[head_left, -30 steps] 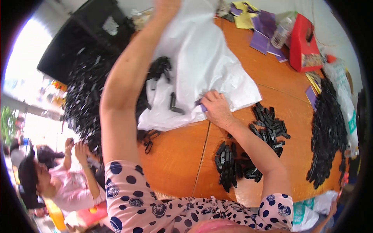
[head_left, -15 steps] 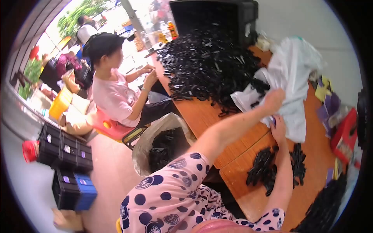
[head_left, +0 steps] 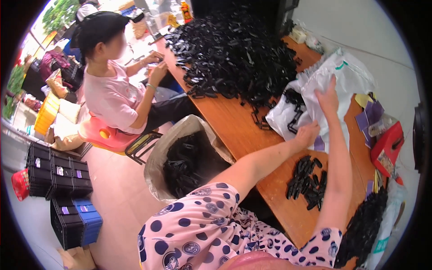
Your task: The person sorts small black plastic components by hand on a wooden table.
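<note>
A white woven sack [head_left: 355, 76] lies on the wooden table in front of me, its mouth toward the left. Black plastic pieces, some linked in a chain [head_left: 294, 120], show at that mouth. My left hand [head_left: 308, 136] is closed at the sack's near edge, beside a purple slip [head_left: 319, 143]; the fingertips are partly hidden. Farther up, my right hand [head_left: 329, 97] rests against the sack with thumb and fingers apart. Closer to me, small black plastic clips [head_left: 302, 177] lie in loose groups on the table.
A large heap of black pieces [head_left: 234, 58] covers the far table. An open sack of black pieces [head_left: 155, 168] stands on the floor at left. Another person [head_left: 110, 90] sits beyond it, handling something small. Stacked black crates [head_left: 56, 173] and a red holder [head_left: 388, 148] stand at the sides.
My right hand has moved up and away along the sack, while my left hand has come down toward its near edge. The sack's mouth now shows more black pieces. The view has shifted.
</note>
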Tool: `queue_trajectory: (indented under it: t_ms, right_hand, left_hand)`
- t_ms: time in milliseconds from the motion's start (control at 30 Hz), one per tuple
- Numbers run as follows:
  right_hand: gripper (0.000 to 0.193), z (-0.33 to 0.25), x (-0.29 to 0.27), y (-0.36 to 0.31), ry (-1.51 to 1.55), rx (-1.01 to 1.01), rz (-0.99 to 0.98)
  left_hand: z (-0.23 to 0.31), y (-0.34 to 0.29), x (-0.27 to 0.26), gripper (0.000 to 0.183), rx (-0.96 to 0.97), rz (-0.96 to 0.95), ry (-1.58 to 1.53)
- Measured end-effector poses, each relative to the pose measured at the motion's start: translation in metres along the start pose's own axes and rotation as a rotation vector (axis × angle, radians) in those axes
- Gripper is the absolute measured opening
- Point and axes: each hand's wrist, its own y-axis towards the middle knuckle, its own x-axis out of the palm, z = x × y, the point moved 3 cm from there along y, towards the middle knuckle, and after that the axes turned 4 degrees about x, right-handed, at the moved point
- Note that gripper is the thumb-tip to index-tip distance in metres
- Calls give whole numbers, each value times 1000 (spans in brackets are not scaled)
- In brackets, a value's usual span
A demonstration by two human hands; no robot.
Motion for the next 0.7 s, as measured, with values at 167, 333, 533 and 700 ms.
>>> queue_trajectory:
  t_ms: [167,333,533,700]
  right_hand:
    - [31,104,6,28,-102,23,386]
    - [47,112,-77,69,-119,52,335]
    - [39,162,-97,109,-207,60,314]
    - [40,202,-101,86,-72,20,241]
  left_hand:
    - [21,-7,-26,34,187,-12,-77]
    - [3,-9,-72,24,103,127,-56]
    - [-20,28,-55,47,361,-284,654]
    - [-13,36,-15,68,514,-570,609]
